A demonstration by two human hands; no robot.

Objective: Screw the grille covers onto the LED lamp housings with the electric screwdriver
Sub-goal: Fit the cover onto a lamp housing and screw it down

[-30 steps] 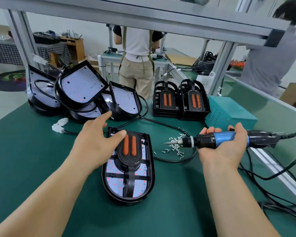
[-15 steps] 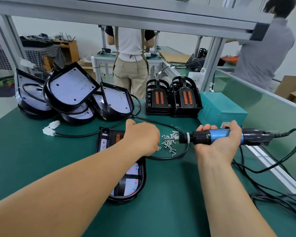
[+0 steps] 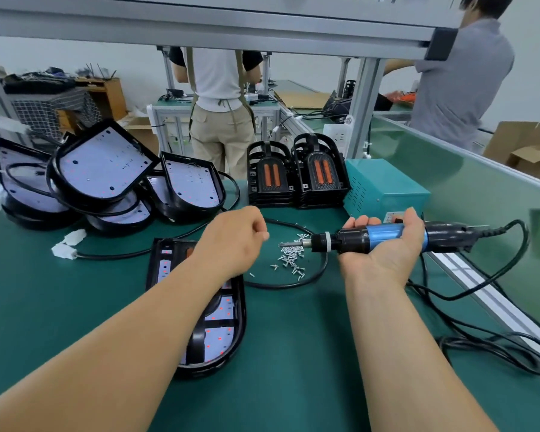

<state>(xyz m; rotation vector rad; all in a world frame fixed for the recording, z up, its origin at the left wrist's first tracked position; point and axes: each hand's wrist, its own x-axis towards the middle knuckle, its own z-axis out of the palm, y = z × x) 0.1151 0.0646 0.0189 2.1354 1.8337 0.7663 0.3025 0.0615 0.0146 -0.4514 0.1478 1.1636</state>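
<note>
A black LED lamp housing [image 3: 219, 332] with its grille cover on lies flat on the green mat, partly under my left forearm. My left hand [image 3: 231, 244] hovers over its far end, just left of a pile of small screws [image 3: 290, 257]. Thumb and fingertips are pinched together, seemingly on a screw too small to make out. My right hand [image 3: 384, 260], palm up, grips the blue and black electric screwdriver [image 3: 356, 240]. The tool lies level with its bit pointing left over the screw pile.
Two stacks of grille covers [image 3: 293, 179] stand at the back beside a teal power box [image 3: 384, 188]. Several bare LED housings [image 3: 106, 173] are heaped at the back left. A black cable with a white connector [image 3: 64, 246] crosses the mat. The screwdriver cord [image 3: 480, 291] loops at right. Two persons stand beyond.
My left hand left the grille, reached right to the screw pile, then drew back a little with fingers pinched. The right hand and screwdriver stayed almost still.
</note>
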